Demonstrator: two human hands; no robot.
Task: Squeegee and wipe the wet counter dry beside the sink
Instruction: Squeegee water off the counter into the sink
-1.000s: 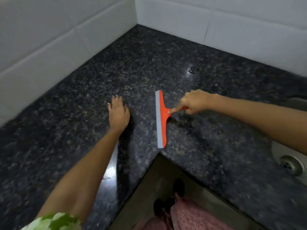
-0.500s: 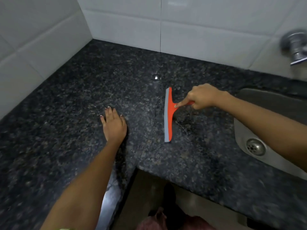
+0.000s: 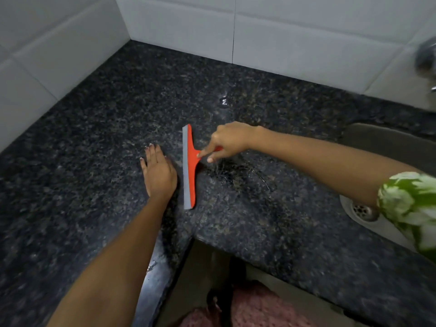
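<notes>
1. Centrally in the frame, an orange squeegee (image 3: pixel 190 166) with a grey blade strip lies on the dark speckled counter (image 3: pixel 82 149), its blade running from upper centre down toward the inner corner of the counter's front edge.
2. Its short handle points right and disappears into the right hand (image 3: pixel 227 141), whose fingers are curled round it, the index finger stretched along the handle toward the blade head.
3. The left hand (image 3: pixel 158 173) lies flat on the counter just left of the blade, palm down, fingers straight and close together, holding nothing; whether it touches the blade edge I cannot tell.
4. Right of the blade, the stone looks glossier, with faint water streaks and a darker wet patch (image 3: pixel 226 171) beside the handle.
5. A small bright glint (image 3: pixel 224 101) sits on the counter above the squeegee, near the back wall.
6. At the right edge of the frame, the steel sink (image 3: pixel 382 140) is set into the counter, its drain (image 3: pixel 362 210) partly covered by a green-and-white patterned sleeve (image 3: pixel 410 204) on the right arm.
7. White wall tiles (image 3: pixel 295 43) fill the top and upper left; a blurred metal tap (image 3: pixel 427 55) shows at the upper right.
8. At the bottom centre, below the counter edge, pink fabric (image 3: pixel 254 308) is visible.
</notes>
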